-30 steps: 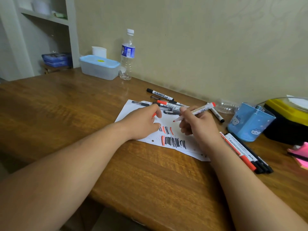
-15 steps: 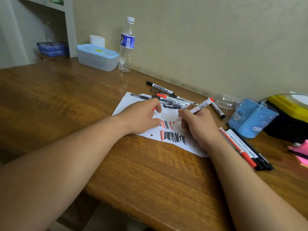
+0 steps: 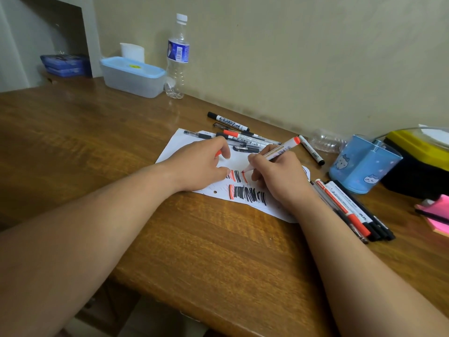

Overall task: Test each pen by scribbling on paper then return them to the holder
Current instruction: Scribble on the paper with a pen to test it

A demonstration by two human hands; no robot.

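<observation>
Head camera shows me both forearms reaching over the table onto the paper. My view of the right hand has it resting on the paper's right half, fingers curled round a red marker in a writing grip. The tip touches the sheet among red and black scribbles, and the red end tilts up and away to the right. The left hand lies on the paper's left half, fingers curled and pinching a small red piece.

That piece is mostly hidden by the thumb and forefinger, so I cannot say for certain what it is. The hands cover much of the sheet's middle. Right of the paper, a yellow and black object is cut off by the frame edge.

The blue holder stands upright just right of the paper, with a divider showing in its open top. A loose pile of pens lies across the paper's far edge. A row of pens lies on the table off its right edge, between paper and holder. Well beyond the paper's far left, a lidded plastic box sits by a water bottle; I cannot make out what the box holds.
</observation>
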